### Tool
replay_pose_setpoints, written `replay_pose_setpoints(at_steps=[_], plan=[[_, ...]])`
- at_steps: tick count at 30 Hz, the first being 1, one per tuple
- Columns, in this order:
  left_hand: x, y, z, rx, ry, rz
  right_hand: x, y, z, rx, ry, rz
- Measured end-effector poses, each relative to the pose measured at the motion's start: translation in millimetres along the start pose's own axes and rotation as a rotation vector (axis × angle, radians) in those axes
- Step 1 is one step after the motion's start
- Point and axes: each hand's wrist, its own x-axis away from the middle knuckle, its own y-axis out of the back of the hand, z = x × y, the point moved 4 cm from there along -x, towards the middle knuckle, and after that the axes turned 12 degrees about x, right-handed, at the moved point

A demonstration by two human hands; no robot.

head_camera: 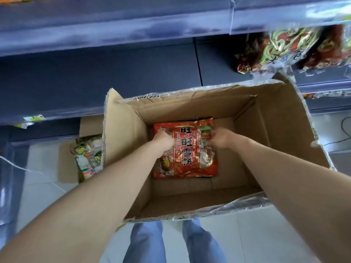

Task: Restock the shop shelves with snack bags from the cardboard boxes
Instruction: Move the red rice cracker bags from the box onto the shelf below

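An open cardboard box stands on the floor in front of blue shop shelves. A red snack bag with large Chinese lettering lies flat on its bottom. Both my arms reach down into the box. My left hand grips the bag's upper left part. My right hand pinches its upper right edge. The fingertips are partly hidden against the bag.
A second, smaller cardboard box with green-and-white snack bags sits to the left on the tiled floor. Red and gold snack bags fill the shelf at upper right. The blue shelf behind the box is bare. My legs stand just behind the box.
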Motion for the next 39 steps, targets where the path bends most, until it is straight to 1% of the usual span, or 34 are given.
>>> replay_pose_setpoints(at_steps=[5,9,12,16,19,23,27,32,36,39], plan=[[-43,-9,21,0.096,0.079,-0.095,-43,-26,-10,-0.144,-0.067,0.057],[-66,-12,39,0.199,0.165,-0.071,-65,-52,-18,-0.41,-0.121,0.169],[-72,-13,42,0.315,0.202,-0.045,-71,-61,-20,-0.631,-0.185,0.212],[-80,-11,41,0.408,0.193,-0.042,-69,-58,-16,-0.781,-0.191,0.3],[-78,-15,37,0.417,0.168,0.013,-62,-49,-16,-0.803,-0.202,0.323],[-51,-12,27,0.357,0.143,0.04,-40,-36,-18,-0.797,-0.187,0.285],[-20,-2,16,0.334,0.105,0.036,-6,-19,-19,-0.797,-0.156,0.238],[39,14,-12,0.284,0.02,0.022,48,-3,-22,-0.839,-0.172,0.185],[61,25,-23,0.289,-0.043,0.001,99,20,-20,-0.772,-0.154,0.136],[125,41,-52,0.264,-0.092,-0.016,129,45,-20,-0.695,-0.125,0.082]])
